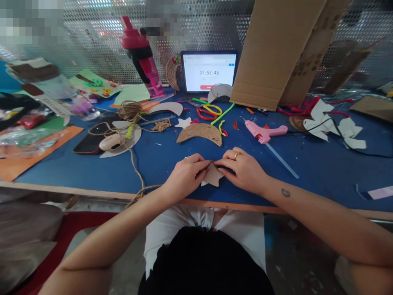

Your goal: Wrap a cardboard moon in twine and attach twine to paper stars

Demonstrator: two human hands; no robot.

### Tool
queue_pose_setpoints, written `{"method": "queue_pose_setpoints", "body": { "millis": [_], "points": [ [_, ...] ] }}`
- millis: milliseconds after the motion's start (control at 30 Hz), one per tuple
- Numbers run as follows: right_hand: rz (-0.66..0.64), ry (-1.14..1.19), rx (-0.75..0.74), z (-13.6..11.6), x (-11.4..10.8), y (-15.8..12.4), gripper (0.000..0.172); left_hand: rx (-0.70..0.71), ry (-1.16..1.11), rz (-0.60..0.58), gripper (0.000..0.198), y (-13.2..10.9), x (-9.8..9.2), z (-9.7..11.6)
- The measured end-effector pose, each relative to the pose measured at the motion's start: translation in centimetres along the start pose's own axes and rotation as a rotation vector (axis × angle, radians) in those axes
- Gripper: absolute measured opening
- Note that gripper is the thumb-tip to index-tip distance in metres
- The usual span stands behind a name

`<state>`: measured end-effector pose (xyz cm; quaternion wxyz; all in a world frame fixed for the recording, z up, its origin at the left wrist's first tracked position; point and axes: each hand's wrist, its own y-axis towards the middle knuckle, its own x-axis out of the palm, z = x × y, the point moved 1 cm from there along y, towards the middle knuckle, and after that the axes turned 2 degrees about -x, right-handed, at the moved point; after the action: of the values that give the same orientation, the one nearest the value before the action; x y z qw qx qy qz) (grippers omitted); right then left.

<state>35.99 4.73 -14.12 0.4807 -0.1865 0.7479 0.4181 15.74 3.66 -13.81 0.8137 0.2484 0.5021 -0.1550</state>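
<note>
Close to the table's front edge, a pale star cutout (212, 177) is held between my two hands. My left hand (186, 174) pinches its upper left side with thumb and fingers. On the upper right side, my right hand (244, 168) is closed in a similar pinch. A thin brownish strip shows at the star's top point between the fingertips, too small to make out. Jute twine (132, 162) runs from a tangled bundle down to the table edge and passes under my left forearm. Just beyond my hands lies a twine-covered crescent (201, 134).
A pink glue gun (265, 130) with a glue stick lies right of centre. Scissors (210, 112), a small white star (184, 122) and pipe cleaners lie behind the crescent. A tablet (209, 73), a pink bottle (143, 57) and cardboard (276, 49) stand at the back.
</note>
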Motion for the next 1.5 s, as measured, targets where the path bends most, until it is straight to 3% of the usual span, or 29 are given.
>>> {"method": "queue_pose_setpoints", "body": {
  "millis": [367,767,1033,1300,1500],
  "points": [
    [0.018,-0.039,-0.040,-0.08,0.22,-0.15,0.027,0.045,0.021,0.022,0.026,-0.11,0.20,-0.14],
    [-0.019,-0.059,0.000,-0.20,0.25,-0.10,0.027,0.172,0.239,0.072,0.032,-0.15,0.58,0.16],
    [-0.016,-0.078,0.011,-0.15,0.36,-0.26,0.030,0.188,0.319,0.013,0.033,-0.19,0.71,0.34],
    [-0.106,-0.220,-0.029,-0.80,0.30,0.08,0.034,0.186,0.335,-0.042,0.034,0.10,0.63,0.39],
    [-0.110,-0.227,-0.035,-0.97,0.22,-0.01,0.033,0.171,0.204,0.067,0.028,-0.09,0.57,-0.12]
  ]
}}
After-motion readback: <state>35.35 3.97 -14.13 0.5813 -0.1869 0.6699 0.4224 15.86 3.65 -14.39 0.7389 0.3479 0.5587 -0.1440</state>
